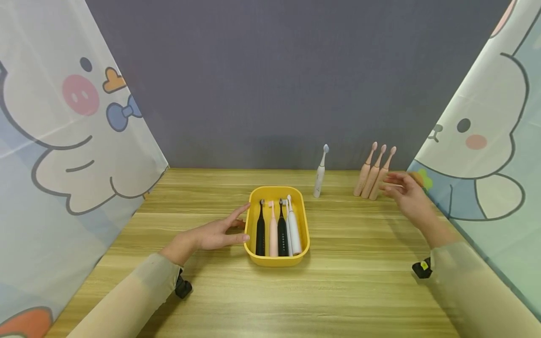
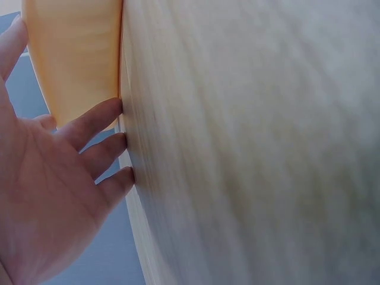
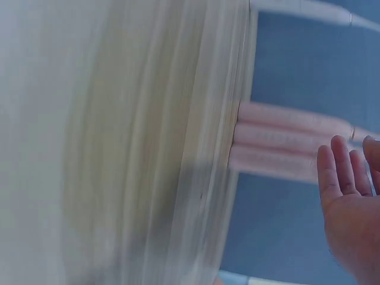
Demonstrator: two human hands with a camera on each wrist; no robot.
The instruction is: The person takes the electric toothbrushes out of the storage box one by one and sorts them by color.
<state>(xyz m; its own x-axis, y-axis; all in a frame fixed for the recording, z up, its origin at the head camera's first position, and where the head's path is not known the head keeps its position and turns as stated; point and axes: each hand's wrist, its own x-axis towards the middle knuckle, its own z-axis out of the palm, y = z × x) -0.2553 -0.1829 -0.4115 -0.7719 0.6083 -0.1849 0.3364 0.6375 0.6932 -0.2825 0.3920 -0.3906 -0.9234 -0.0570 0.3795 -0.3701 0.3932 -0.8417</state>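
Beside the yellow tray [image 1: 276, 262], the left hand [image 1: 215, 234] is resting with thumb and fingers spread wide, clasping nothing — only touching the wall. Just right of that hand, inside the tray, black toothbrushes [image 1: 260, 232], a pink toothbrush [image 1: 274, 232] and white toothbrushes [image 1: 294, 232] are lying lengthwise. Farther off, the right hand [image 1: 407, 195] is hovering with fingers extended, apparently holding nothing; immediately left of it, three pink toothbrushes [image 1: 371, 182] are standing upright. Whether a fingertip is touching the closest one, I cannot tell. Since they are crowding together on narrow bases, a sideways nudge could topple one into the next; a hard push from the left hand could slide the tray.

Beneath both hands, the table [image 1: 359, 291] is showing streaked wood grain. The tray is curving smoothly at its corners — plastic, probably. Well left of the right hand, a lone white toothbrush [image 1: 319, 181] is tapering to a slim neck. Beyond, a matte grey panel [image 1: 274, 84] is rising.
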